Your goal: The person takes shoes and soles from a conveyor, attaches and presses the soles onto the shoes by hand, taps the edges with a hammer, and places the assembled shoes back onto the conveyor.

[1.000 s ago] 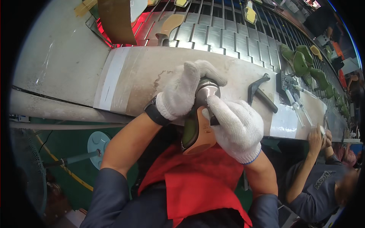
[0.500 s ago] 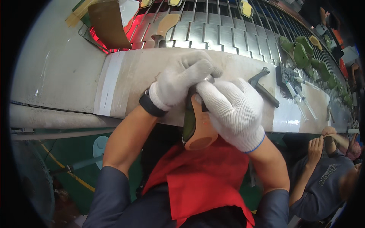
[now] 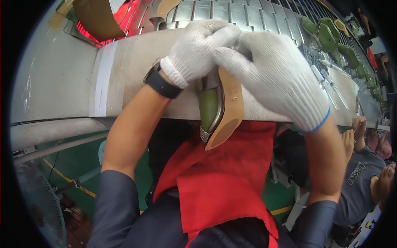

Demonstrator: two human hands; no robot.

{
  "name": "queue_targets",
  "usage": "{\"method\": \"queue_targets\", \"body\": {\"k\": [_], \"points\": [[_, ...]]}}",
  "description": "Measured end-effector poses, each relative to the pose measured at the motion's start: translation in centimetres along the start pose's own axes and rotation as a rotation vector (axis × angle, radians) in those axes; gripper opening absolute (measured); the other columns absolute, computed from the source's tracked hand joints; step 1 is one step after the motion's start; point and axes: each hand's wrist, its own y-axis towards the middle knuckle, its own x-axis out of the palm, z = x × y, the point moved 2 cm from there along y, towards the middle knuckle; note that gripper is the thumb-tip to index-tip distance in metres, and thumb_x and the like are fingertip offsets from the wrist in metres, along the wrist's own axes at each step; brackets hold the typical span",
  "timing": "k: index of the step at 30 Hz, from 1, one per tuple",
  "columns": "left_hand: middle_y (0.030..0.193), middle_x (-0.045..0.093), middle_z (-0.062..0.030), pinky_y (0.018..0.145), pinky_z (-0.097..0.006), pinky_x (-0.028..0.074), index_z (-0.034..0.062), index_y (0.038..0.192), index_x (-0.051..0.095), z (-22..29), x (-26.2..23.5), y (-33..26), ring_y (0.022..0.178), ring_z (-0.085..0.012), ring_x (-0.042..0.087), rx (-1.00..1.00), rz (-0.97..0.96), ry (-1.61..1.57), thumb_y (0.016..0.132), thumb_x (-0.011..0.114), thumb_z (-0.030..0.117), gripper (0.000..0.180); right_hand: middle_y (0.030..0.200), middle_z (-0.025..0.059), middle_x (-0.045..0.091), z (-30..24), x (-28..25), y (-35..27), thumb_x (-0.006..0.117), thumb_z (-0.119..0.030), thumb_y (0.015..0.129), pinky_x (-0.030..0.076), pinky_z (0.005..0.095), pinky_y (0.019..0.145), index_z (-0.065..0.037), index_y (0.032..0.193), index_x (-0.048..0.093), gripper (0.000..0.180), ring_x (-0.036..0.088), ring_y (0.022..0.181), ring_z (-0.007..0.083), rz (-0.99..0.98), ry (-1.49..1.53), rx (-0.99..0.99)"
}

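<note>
A green high-heeled shoe (image 3: 209, 106) is held sole-out over the bench's near edge. Its tan sole (image 3: 230, 109) faces right, and its toe with sparkling trim points down toward my red apron. My left hand (image 3: 202, 49), in a white knit glove, closes at the heel end of the shoe. My right hand (image 3: 281, 76), also white-gloved, grips the same end from the right, its thumb reaching across to the left hand. The fingers cover the heel, so what they pinch there is hidden.
Beyond the bench (image 3: 136, 78) runs a metal slatted conveyor (image 3: 206, 12) bearing several green shoes (image 3: 324, 37). A tan sole piece (image 3: 165, 9) stands at the back, near a brown panel (image 3: 99, 20) with red glow. Syringes (image 3: 328, 84) lie at right. A co-worker in a grey shirt (image 3: 357, 182) sits right.
Both hands have risen farther up the picture, the right also moving rightward. The shoe has turned, showing more of its green upper and sparkling toe. The hammer on the bench is now hidden.
</note>
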Motion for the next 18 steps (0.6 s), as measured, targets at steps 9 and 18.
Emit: {"method": "queue_targets", "body": {"k": [9, 18], "points": [[0.122, 0.078, -0.0167, 0.096, -0.038, 0.060, 0.0006, 0.133, 0.074, -2.9, -0.3, 0.8, 0.108, -0.0295, 0.076, 0.737, 0.124, 0.926, 0.108, 0.064, 0.011, 0.029, 0.097, 0.0296, 0.073, 0.7, 0.8, 0.3, 0.063, -0.029, 0.108, 0.058, 0.0536, 0.084, 0.004, 0.114, 0.072, 0.035, 0.074, 0.094, 0.0483, -0.092, -0.272, 0.106], [0.109, 0.077, -0.0183, 0.089, -0.049, 0.059, 0.0055, 0.127, 0.075, 1.0, 1.0, 0.2, 0.100, -0.0394, 0.076, 0.377, -0.066, 0.296, 0.104, 0.063, 0.020, 0.030, 0.097, 0.0201, 0.075, 1.6, 2.1, -1.5, 0.075, -0.029, 0.101, 0.057, 0.0439, 0.079, 0.002, 0.119, 0.075, 0.036, 0.074, 0.083, 0.0339, 0.174, -0.013, 0.095]]}}
